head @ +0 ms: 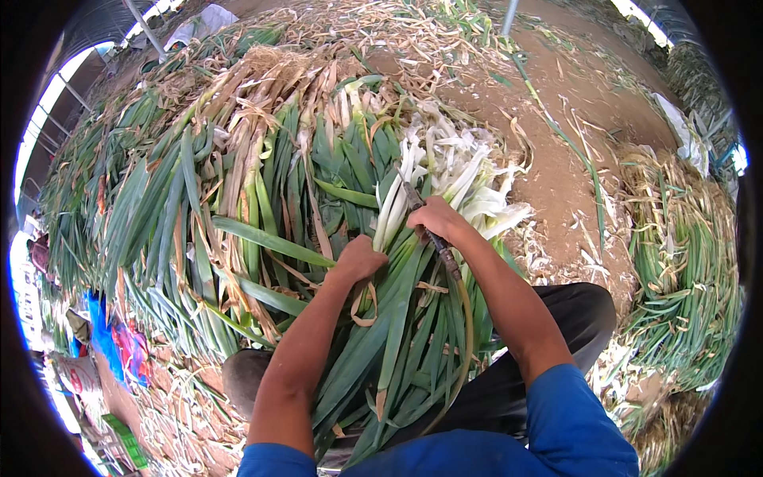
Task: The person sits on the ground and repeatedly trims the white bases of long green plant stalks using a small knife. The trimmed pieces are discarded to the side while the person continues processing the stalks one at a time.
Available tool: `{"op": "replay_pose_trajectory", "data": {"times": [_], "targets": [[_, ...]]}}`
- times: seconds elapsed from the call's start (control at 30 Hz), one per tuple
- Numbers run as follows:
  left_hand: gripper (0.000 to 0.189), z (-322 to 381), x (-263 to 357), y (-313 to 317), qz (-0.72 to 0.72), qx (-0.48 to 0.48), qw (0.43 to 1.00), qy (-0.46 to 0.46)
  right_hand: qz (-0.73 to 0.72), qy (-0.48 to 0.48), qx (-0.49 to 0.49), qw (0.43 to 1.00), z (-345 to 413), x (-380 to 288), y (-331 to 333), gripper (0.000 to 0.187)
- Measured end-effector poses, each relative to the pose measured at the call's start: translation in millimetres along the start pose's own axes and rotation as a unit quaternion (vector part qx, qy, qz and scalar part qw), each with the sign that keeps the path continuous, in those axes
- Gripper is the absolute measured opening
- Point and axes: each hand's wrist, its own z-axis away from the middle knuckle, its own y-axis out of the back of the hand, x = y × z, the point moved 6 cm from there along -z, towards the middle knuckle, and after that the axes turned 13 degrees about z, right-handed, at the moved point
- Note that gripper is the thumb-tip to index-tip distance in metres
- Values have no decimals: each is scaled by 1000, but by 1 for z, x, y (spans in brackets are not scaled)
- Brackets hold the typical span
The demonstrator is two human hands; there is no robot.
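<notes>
My left hand [359, 259] is closed around the stalk of a large green onion [390, 206], just below its white part. A long loose leaf [271, 239] runs out to the left from that fist. In my right hand [440, 219] is a thin air-gun-like wand [448, 260], its tip beside the white stalks. A yellowish hose [468, 325] trails from the wand down toward my lap. Green onion leaves [381, 352] drape over my legs between my forearms. Pale stripped skins [477, 173] lie heaped past my right hand.
A broad pile of unpeeled green onions [161, 197] spreads ahead and left. Another stack [685, 262] lies at the right, across bare soil [554, 179]. A metal post [509, 18] stands at the back. Blue plastic [104, 334] and a green crate [125, 440] sit lower left.
</notes>
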Motion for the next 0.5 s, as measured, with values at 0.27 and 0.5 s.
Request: {"op": "replay_pose_trajectory", "data": {"times": [0.27, 0.5], "targets": [[40, -23, 109, -24, -4, 43, 997, -68, -48, 23, 109, 993, 24, -15, 59, 27], [89, 28, 63, -29, -80, 60, 994, -48, -10, 52, 109, 993, 31, -6, 29, 33]]}}
